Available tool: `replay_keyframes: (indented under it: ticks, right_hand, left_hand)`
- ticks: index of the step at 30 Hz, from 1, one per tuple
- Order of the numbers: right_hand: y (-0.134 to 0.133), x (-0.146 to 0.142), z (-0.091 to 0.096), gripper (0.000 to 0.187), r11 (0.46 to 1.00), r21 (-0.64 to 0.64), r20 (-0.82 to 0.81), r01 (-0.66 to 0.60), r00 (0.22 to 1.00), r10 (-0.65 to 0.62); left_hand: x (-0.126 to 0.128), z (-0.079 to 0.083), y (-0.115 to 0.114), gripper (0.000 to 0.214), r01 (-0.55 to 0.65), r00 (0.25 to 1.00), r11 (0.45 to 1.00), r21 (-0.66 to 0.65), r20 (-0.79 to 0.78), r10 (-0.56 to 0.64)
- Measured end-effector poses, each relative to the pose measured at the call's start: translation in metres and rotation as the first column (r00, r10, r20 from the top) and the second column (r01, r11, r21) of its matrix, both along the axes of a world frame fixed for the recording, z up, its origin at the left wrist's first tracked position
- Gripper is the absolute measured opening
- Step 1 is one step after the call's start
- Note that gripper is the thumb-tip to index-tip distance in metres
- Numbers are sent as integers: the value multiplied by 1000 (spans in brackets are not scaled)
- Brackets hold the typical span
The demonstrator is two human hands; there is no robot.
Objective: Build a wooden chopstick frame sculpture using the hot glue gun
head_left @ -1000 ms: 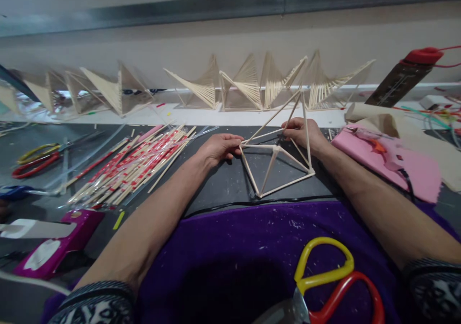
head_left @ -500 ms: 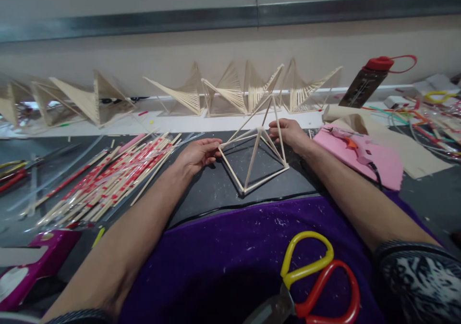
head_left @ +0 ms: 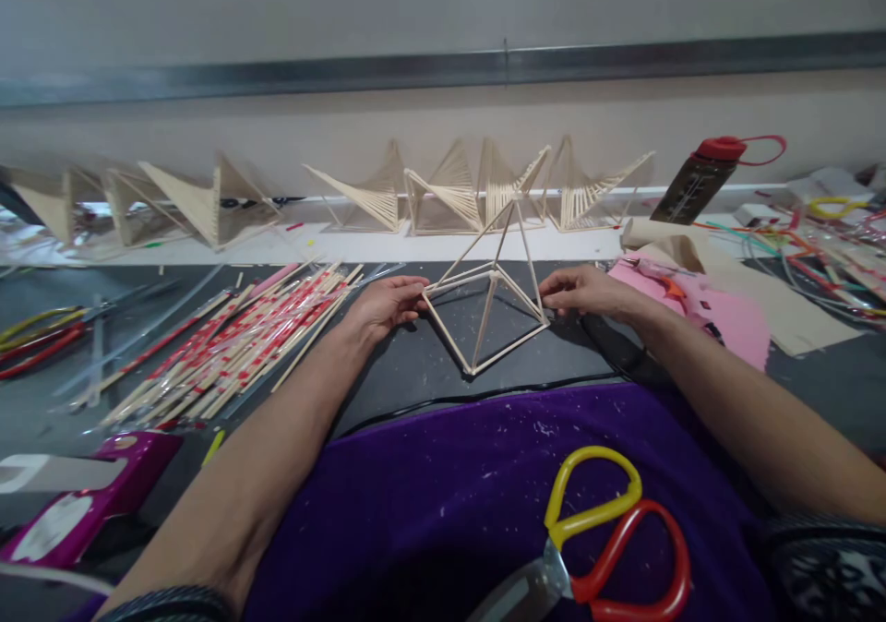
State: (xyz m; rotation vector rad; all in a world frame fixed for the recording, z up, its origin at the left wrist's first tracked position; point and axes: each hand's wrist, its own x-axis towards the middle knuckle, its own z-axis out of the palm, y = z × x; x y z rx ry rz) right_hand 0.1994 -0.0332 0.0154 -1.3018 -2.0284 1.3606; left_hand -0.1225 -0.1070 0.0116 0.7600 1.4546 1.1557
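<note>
A frame of thin wooden sticks (head_left: 448, 333) rests on the dark tabletop between my hands. Its base is four-sided, and slanting sticks rise from it to a peak at the back and a lower joint in front. My left hand (head_left: 388, 308) pinches the frame's left corner between thumb and fingers. At the right corner, the fingertips of my right hand (head_left: 578, 292) close on the sticks from the side. Nearer to me, scissors with one yellow and one red handle (head_left: 627, 530) lie on a purple cloth (head_left: 415, 502).
Bundled wooden sticks in red-marked plastic (head_left: 235, 350) lie left, beyond a magenta tool (head_left: 103, 502). Several finished stick models (head_left: 366, 188) line the wall. On the right are a pink glue gun (head_left: 692, 299) on pink material, brown paper (head_left: 789, 313) and a red-capped bottle (head_left: 699, 179).
My right hand has moved from behind the frame, outward and nearer, to its right corner. My left hand stays at the left corner. The camera view has shifted slightly.
</note>
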Motion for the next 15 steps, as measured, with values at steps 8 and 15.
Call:
replay_keyframes:
  ticks: [8,15]
  right_hand:
    - [-10,-2,-13,22,991,132,-126,-27,991,44]
    - [1,-10,-4,22,960,276,-53,46,998,-33]
  left_hand:
    - [9,0,-7,11,-22,1000,1000,9,-13,22]
    - [13,6,-21,14,12,1000,1000,25,6,-13]
